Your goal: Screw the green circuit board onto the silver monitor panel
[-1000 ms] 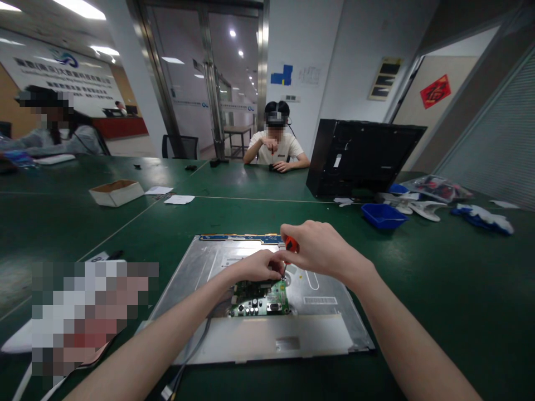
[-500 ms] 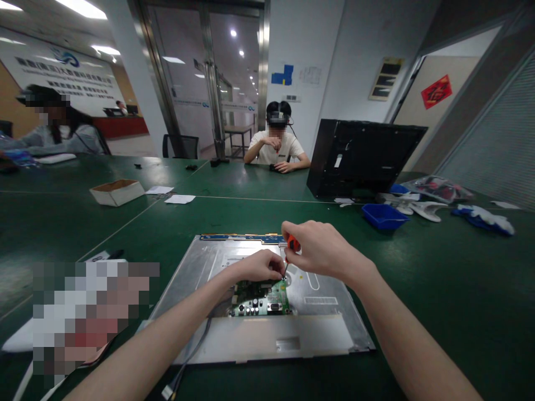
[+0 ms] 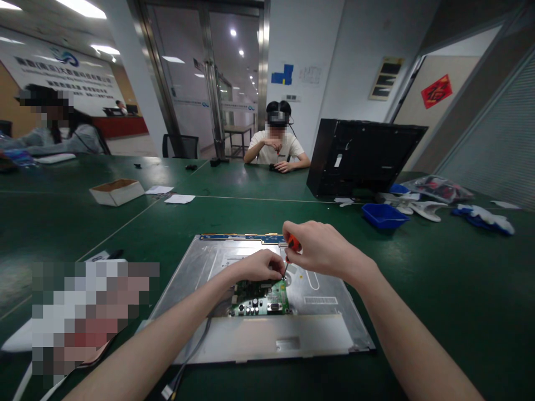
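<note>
Fingers of right hand [image 3: 315, 245] curled round one red-handled screwdriver [image 3: 295, 243], tip at corner of one green circuit board [image 3: 261, 301]. Left hand [image 3: 264, 264] bent close beside tip, hold unclear. Beneath, one metal panel [image 3: 320, 309] on green table [image 3: 438, 267]. Beyond: one monitor [image 3: 368, 153], two seated people [image 3: 295, 149].

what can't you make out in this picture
All in the head view:
- Screwdriver handle: mostly hidden by the right hand.
- Screwdriver tip: too small to tell whether it sits in a screw.
- Left hand: its curled fingers hide whether they pinch anything.
- Green circuit board: far part covered by the left hand.
- Barcode label: too small to read.
- Item at left: pixelated beyond recognition.
</note>
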Demonstrator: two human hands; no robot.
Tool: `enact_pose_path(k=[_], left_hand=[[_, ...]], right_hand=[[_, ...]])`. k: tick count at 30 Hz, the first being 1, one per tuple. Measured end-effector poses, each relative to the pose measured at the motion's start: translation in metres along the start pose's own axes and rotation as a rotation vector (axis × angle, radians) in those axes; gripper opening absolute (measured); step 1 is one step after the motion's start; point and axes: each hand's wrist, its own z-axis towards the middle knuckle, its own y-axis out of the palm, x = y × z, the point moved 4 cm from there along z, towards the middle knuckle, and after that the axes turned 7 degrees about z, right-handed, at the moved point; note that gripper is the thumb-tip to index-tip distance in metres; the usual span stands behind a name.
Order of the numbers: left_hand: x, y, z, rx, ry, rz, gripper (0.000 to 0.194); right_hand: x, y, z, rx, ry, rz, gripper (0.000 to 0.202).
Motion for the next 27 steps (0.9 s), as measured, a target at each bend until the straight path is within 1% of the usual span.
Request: enact_pose_path(k=[2, 6, 10, 12, 15, 17, 21, 23, 27], left_hand=[[-0.0006, 0.0005, 0.0002, -0.004, 0.01, 0.004, 0.011], [-0.0042, 0.0023, 0.0009, -0.003, -0.008, 0.002, 0.011], [-0.0046, 0.0023, 0.0007, 0.011, 0.0, 0.015, 0.012], [-0.0032, 0.0017, 0.0004, 0.007, -0.001, 0.033, 0.012], [-0.0002, 0.0004, 0.0, 0.003, -0.004, 0.042, 0.012], [0.0017, -0.0002, -0.0003, 0.001, -0.003, 0.033, 0.012], [0.0041, -0.0003, -0.0004, -0.002, -0.005, 0.0, 0.012], [0.0043, 0.0, -0.0003, -0.002, -0.005, -0.003, 0.013], [0.0035, 0.001, 0.0, 0.002, 0.01, -0.003, 0.013]], right_hand=[[-0.0004, -0.0001, -0.0011, -0.007, -0.017, 0.024, 0.016], [0.0015, 0.0, -0.001, -0.007, 0.015, -0.007, 0.018], [0.0028, 0.0003, 0.0005, -0.001, 0.049, -0.023, 0.03], [0.0025, 0.0007, 0.0007, 0.002, 0.044, -0.04, 0.029], [0.0015, 0.001, 0.0001, 0.013, 0.029, -0.065, 0.017], [0.0, 0.0008, -0.0006, 0.011, 0.013, -0.038, 0.014], [-0.004, -0.0003, -0.002, -0.024, -0.023, 0.033, 0.016], [-0.0043, -0.0013, -0.0021, -0.034, -0.016, 0.022, 0.017], [-0.002, -0.0026, -0.0012, -0.03, 0.021, -0.011, 0.027]])
